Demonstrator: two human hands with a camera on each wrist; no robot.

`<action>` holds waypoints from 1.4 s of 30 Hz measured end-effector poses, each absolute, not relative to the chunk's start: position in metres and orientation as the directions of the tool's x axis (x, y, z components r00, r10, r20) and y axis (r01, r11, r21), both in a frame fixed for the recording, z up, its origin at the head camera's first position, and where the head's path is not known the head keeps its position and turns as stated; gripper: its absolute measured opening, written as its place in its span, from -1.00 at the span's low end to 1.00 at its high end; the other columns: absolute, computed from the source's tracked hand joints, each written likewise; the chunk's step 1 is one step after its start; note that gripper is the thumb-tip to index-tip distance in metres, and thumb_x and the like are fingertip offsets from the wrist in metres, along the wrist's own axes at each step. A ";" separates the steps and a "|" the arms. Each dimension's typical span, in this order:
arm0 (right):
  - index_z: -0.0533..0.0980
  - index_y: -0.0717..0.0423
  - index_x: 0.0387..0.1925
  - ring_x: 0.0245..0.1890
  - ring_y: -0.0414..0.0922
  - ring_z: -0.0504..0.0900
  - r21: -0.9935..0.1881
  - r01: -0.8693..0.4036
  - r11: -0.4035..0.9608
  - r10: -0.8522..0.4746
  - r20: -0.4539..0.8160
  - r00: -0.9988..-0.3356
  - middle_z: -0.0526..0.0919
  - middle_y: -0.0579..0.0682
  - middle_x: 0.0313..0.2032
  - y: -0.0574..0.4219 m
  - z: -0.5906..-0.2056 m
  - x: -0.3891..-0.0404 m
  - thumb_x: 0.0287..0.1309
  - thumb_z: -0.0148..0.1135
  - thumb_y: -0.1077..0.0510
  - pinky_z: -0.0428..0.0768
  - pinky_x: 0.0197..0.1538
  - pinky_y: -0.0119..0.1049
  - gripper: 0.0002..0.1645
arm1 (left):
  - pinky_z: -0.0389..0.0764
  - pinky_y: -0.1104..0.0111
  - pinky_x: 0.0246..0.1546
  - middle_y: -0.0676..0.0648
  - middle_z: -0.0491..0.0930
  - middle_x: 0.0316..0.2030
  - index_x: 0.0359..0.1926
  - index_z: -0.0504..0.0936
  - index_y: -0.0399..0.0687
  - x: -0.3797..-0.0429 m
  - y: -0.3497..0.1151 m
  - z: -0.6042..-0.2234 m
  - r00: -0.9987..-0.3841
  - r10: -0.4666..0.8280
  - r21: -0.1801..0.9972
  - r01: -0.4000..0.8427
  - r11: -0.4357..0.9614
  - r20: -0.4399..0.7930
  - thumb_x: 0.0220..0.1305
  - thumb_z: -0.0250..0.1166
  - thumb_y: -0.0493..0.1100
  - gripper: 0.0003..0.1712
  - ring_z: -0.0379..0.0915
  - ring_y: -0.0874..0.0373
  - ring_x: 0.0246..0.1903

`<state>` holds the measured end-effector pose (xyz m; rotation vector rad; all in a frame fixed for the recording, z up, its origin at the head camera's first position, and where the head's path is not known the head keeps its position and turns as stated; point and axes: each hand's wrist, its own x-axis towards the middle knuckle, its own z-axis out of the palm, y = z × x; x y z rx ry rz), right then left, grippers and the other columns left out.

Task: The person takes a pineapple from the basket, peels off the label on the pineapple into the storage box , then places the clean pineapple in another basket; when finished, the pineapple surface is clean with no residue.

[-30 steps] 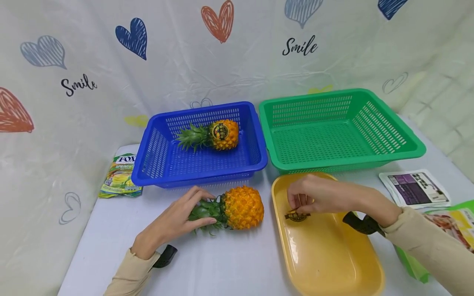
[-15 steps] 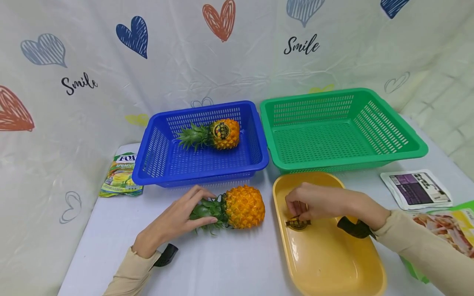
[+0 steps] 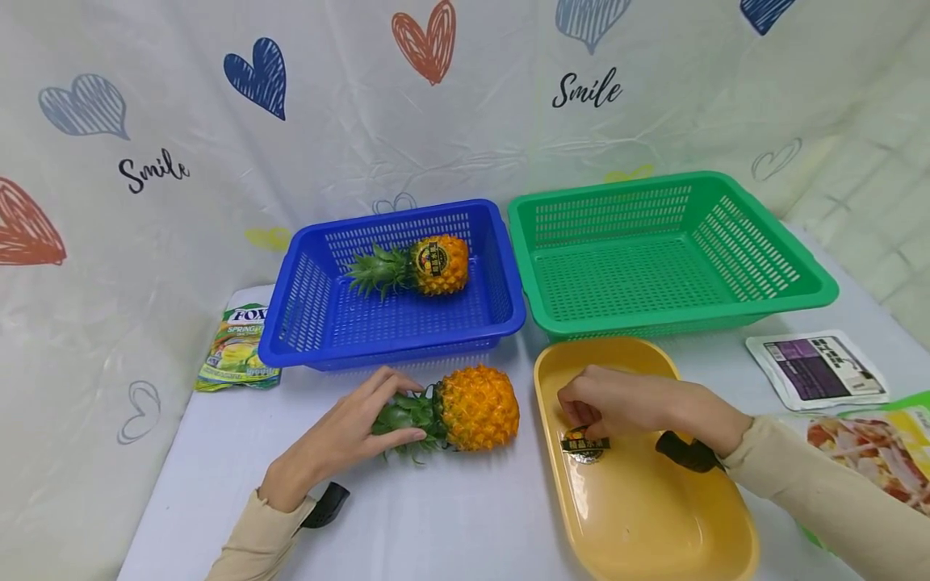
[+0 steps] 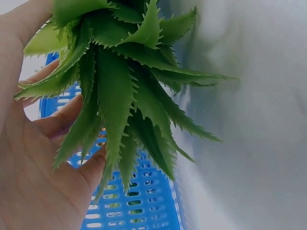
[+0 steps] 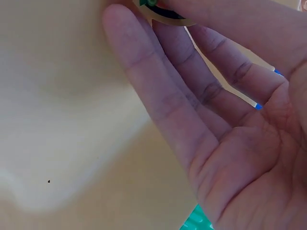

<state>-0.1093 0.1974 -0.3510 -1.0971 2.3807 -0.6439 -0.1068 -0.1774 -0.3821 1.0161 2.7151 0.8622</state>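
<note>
My left hand point(image 3: 349, 428) holds a pineapple point(image 3: 479, 407) by its green leafy crown, thumb on the near side and fingers on the far side. The fruit lies on its side on the white table, crown to the left. Spiky leaves point(image 4: 115, 96) fill much of the left wrist view. Inside the yellow tray point(image 3: 654, 500), my right hand point(image 3: 617, 399) pinches a black and gold sticker point(image 3: 584, 446) between thumb and fingers. Close to the tray's left inner wall, the sticker shows below the fingertips. Only an edge of the sticker point(image 5: 168, 17) appears in the right wrist view.
A blue basket point(image 3: 392, 355) behind the left hand contains another pineapple point(image 3: 443, 266) bearing a similar sticker. Beside it stands a green basket point(image 3: 676, 311). A FOX'S candy bag point(image 3: 236, 347) lies far left; a white and purple packet point(image 3: 817, 371) and a green food bag point(image 3: 872, 452) lie right.
My right hand has moved slightly down and left within the tray, and the sticker has shifted a little toward me. The left hand and its pineapple have stayed put.
</note>
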 end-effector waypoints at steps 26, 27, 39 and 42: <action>0.46 0.01 -0.55 -0.60 -0.40 0.30 -0.454 -0.608 0.652 -0.737 -0.189 -0.649 0.40 -0.24 -0.66 0.194 -0.354 -0.114 -0.19 0.46 0.34 0.32 -0.48 -0.52 -0.70 | 0.58 0.19 0.04 0.08 0.45 0.08 0.16 0.44 0.22 -0.105 -0.178 -0.382 -0.767 0.635 0.563 0.567 0.602 0.094 0.25 0.27 0.23 -0.47 0.46 0.24 0.07; 0.46 0.01 -0.56 -0.60 -0.40 0.29 -0.447 -0.617 0.648 -0.740 -0.175 -0.649 0.39 -0.24 -0.66 0.193 -0.354 -0.113 -0.19 0.44 0.35 0.31 -0.48 -0.53 -0.70 | 0.58 0.19 0.04 0.07 0.45 0.08 0.16 0.44 0.22 -0.105 -0.178 -0.383 -0.768 0.634 0.565 0.565 0.601 0.094 0.25 0.27 0.23 -0.48 0.45 0.24 0.07; 0.53 -0.07 -0.37 -0.46 -0.33 0.45 -0.392 -0.648 0.653 -0.720 -0.054 -0.692 0.50 -0.26 -0.46 0.183 -0.311 -0.099 0.14 0.34 0.17 0.47 -0.39 -0.46 -0.89 | 0.58 0.24 0.04 0.16 0.42 0.08 0.16 0.44 0.19 -0.104 -0.177 -0.381 -0.763 0.638 0.562 0.574 0.595 0.102 0.24 0.28 0.24 -0.46 0.44 0.30 0.06; 0.52 -0.12 -0.17 -0.21 -0.26 0.54 -0.412 -0.688 0.597 -0.743 0.040 -0.669 0.53 -0.24 -0.21 0.174 -0.299 -0.098 0.20 0.33 0.08 0.59 -0.17 -0.36 -0.82 | 0.59 0.25 0.03 0.19 0.41 0.07 0.15 0.44 0.22 -0.104 -0.177 -0.383 -0.758 0.642 0.566 0.583 0.583 0.120 0.22 0.31 0.22 -0.47 0.44 0.31 0.05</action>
